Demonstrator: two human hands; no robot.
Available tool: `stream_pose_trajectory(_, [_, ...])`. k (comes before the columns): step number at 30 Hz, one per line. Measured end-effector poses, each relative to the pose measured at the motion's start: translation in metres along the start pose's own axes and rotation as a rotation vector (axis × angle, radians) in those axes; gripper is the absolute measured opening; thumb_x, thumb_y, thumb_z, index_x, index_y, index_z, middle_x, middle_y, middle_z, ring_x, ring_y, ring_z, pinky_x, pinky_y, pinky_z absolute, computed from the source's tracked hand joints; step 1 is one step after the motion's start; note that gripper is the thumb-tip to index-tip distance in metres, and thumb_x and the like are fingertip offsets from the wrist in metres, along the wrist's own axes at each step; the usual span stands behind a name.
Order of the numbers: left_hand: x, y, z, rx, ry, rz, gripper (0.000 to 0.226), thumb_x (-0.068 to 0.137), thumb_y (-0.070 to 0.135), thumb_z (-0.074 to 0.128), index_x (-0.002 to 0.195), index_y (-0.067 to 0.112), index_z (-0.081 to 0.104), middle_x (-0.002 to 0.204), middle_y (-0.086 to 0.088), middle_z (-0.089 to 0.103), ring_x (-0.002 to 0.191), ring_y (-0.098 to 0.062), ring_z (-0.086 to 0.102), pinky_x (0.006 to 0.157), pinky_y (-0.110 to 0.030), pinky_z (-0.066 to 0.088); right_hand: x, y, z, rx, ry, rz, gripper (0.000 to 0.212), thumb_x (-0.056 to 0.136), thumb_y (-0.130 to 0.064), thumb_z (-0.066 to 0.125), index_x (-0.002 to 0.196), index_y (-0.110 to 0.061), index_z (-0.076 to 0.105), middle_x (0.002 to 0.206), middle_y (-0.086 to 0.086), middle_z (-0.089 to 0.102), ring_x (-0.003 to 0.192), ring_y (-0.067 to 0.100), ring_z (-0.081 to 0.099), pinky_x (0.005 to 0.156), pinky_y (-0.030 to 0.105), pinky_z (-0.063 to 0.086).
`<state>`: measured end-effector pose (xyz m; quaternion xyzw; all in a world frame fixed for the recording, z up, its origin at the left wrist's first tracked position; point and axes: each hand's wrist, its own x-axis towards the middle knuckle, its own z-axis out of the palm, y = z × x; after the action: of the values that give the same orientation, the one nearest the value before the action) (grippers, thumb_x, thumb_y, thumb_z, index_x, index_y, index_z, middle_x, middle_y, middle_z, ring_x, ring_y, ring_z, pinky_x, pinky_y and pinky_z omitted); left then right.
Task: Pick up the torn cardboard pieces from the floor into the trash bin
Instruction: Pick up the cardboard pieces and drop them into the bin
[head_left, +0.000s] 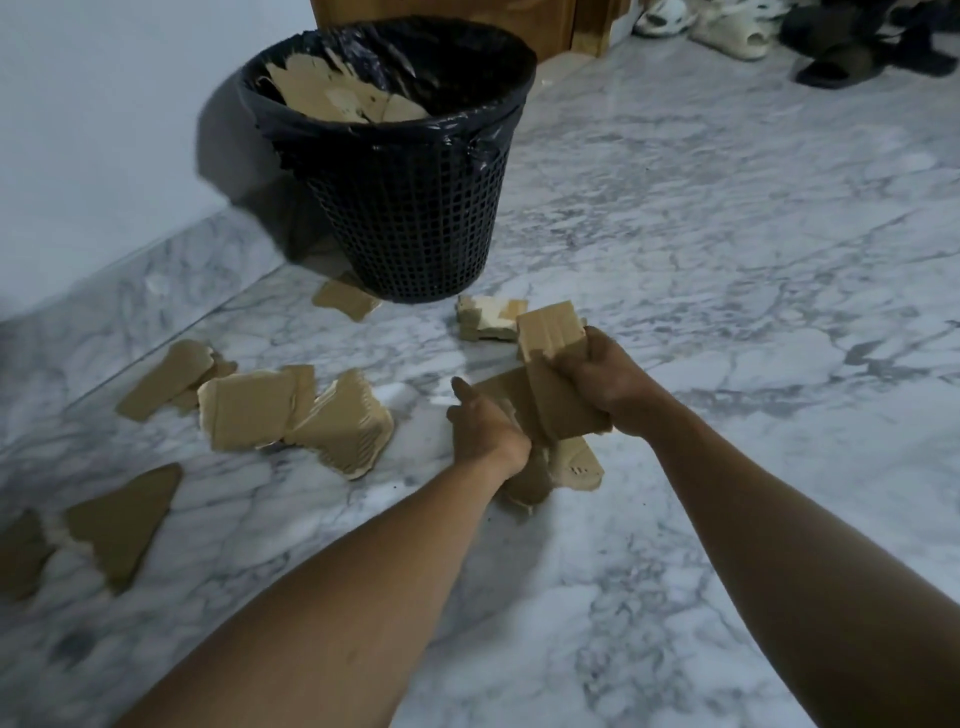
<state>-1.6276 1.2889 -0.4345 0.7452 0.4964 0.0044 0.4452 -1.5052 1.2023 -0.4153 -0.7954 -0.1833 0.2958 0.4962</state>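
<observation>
A black mesh trash bin (410, 208) with a black liner stands by the wall, with torn cardboard (332, 96) inside it. My right hand (605, 376) is shut on a bundle of brown cardboard pieces (550, 332) just above the floor. My left hand (480, 426) grips the lower end of the same bundle (558, 413). Loose pieces lie on the marble floor: a pile (291, 410) to the left, a long strip (161, 379), a triangular piece (124, 519), a small one (345, 299) at the bin's base and a pale one (485, 317).
A pale wall (78, 130) with a marble skirting runs along the left. A wooden door frame (587, 26) stands behind the bin. Several sandals and shoes (737, 28) lie at the top right. Bare marble floor (727, 234) stretches to the right.
</observation>
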Motion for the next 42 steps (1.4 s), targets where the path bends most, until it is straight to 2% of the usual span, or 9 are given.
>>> stream_pose_trajectory(6, [0.012, -0.02, -0.035, -0.073, 0.005, 0.047, 0.043, 0.075, 0.034, 0.08, 0.11, 0.012, 0.065, 0.11, -0.006, 0.069, 0.098, -0.026, 0.066, 0.078, -0.034, 0.055, -0.004, -0.023, -0.017, -0.273, -0.168, 0.285, 0.076, 0.086, -0.045, 0.071, 0.148, -0.025, 0.032, 0.123, 0.01, 0.058, 0.092, 0.03, 0.067, 0.073, 0.045, 0.061])
stream_pose_trajectory(9, [0.024, -0.028, -0.084, 0.088, 0.076, 0.08, 0.047, 0.094, 0.053, 0.052, 0.097, 0.007, 0.061, 0.093, -0.012, 0.067, 0.083, -0.031, 0.064, 0.067, -0.035, 0.048, -0.007, -0.019, 0.006, -0.357, -0.217, 0.268, 0.051, 0.089, -0.045, 0.068, 0.122, -0.007, 0.062, 0.106, 0.013, 0.07, 0.089, 0.032, 0.07, 0.08, 0.045, 0.06])
stream_pose_trajectory(14, [0.065, -0.08, -0.153, 0.38, 0.203, -0.027, 0.091, 0.075, 0.087, 0.02, 0.107, 0.012, 0.062, 0.11, -0.016, 0.064, 0.101, -0.039, 0.059, 0.091, -0.049, 0.048, -0.009, -0.013, 0.051, -0.79, -0.115, 0.195, 0.06, 0.09, -0.043, 0.06, 0.135, -0.008, 0.043, 0.141, 0.02, 0.033, 0.127, 0.043, 0.039, 0.102, 0.054, 0.041])
stream_pose_trajectory(20, [0.049, -0.099, -0.183, 0.467, 0.138, -0.096, 0.07, 0.091, 0.065, 0.046, 0.135, 0.009, 0.051, 0.135, -0.013, 0.055, 0.121, -0.035, 0.053, 0.086, -0.041, 0.043, -0.008, -0.011, 0.064, -0.677, -0.052, 0.128, 0.059, 0.079, -0.031, 0.073, 0.121, -0.008, 0.039, 0.11, 0.013, 0.054, 0.093, 0.031, 0.054, 0.075, 0.039, 0.05])
stream_pose_trajectory(23, [0.057, -0.115, -0.188, 0.536, 0.156, -0.102, 0.08, 0.071, 0.083, 0.051, 0.113, 0.016, 0.063, 0.12, -0.009, 0.06, 0.117, -0.036, 0.053, 0.096, -0.05, 0.044, -0.006, -0.017, 0.06, -0.54, -0.033, 0.209, 0.066, 0.074, -0.027, 0.082, 0.115, -0.006, 0.035, 0.093, 0.008, 0.051, 0.087, 0.029, 0.053, 0.075, 0.042, 0.05])
stream_pose_trajectory(28, [0.048, -0.118, -0.182, 0.572, 0.135, 0.183, 0.074, 0.042, 0.089, 0.061, 0.06, 0.017, 0.061, 0.065, 0.006, 0.064, 0.077, -0.016, 0.063, 0.073, -0.036, 0.055, 0.013, -0.03, 0.048, -0.358, -0.017, 0.194, 0.046, 0.081, -0.032, 0.078, 0.11, 0.001, 0.065, 0.102, 0.016, 0.067, 0.086, 0.031, 0.064, 0.071, 0.034, 0.05])
stream_pose_trajectory(33, [0.045, -0.13, -0.162, 0.566, 0.061, 0.322, 0.112, 0.029, 0.087, 0.071, 0.12, 0.028, 0.045, 0.122, 0.008, 0.042, 0.116, -0.015, 0.042, 0.092, -0.03, 0.041, 0.067, -0.054, 0.057, -0.3, 0.058, 0.15, 0.078, 0.077, -0.044, 0.074, 0.136, -0.001, 0.049, 0.135, 0.016, 0.053, 0.114, 0.035, 0.059, 0.093, 0.044, 0.053])
stream_pose_trajectory(37, [0.044, -0.123, -0.163, 0.333, 0.069, 0.025, 0.171, 0.023, 0.061, 0.093, 0.152, 0.026, -0.014, 0.156, -0.01, 0.008, 0.143, -0.035, 0.015, 0.111, -0.051, 0.03, 0.095, -0.054, 0.075, -0.705, -0.073, 0.117, 0.09, 0.086, -0.056, 0.065, 0.154, -0.012, 0.025, 0.165, 0.009, 0.008, 0.148, 0.039, 0.015, 0.115, 0.052, 0.028])
stream_pose_trajectory(42, [0.045, -0.101, -0.165, 0.541, 0.027, -0.07, 0.17, 0.028, 0.06, 0.093, 0.153, 0.016, -0.014, 0.15, -0.021, 0.022, 0.138, -0.04, 0.026, 0.106, -0.053, 0.033, 0.112, -0.056, 0.078, -0.876, -0.112, 0.11, 0.1, 0.073, -0.069, 0.069, 0.145, -0.006, 0.039, 0.145, 0.022, 0.042, 0.129, 0.043, 0.043, 0.106, 0.052, 0.041])
